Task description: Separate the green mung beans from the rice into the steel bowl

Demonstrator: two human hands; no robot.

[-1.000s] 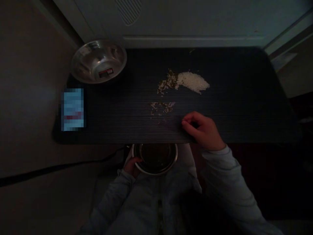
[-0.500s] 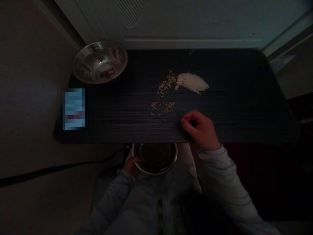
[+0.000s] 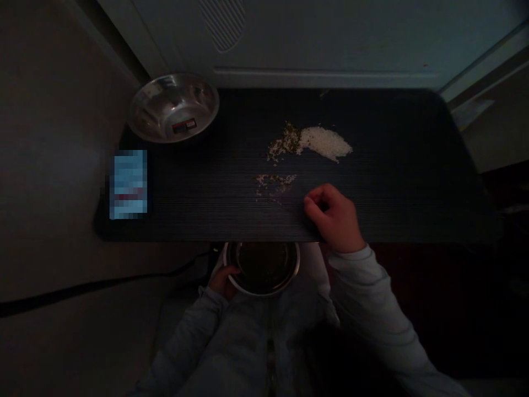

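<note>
Left hand (image 3: 223,281) held the lap bowl (image 3: 264,267) at its 8 o'clock rim. Right hand (image 3: 336,218) was curled narrow over the table (image 3: 413,165); whether it pinched anything, I could not tell. From there, scattered grains (image 3: 286,181) lay at 10 o'clock, the mixed pile (image 3: 291,138) at 11, rice (image 3: 326,142) at 12, the steel bowl (image 3: 173,107) at 10, farther.

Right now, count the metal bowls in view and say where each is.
2: the shiny bowl on the far left corner of the table, and the silver-rimmed bowl below its near edge, in the left hand. Dim areas may hide more.
</note>
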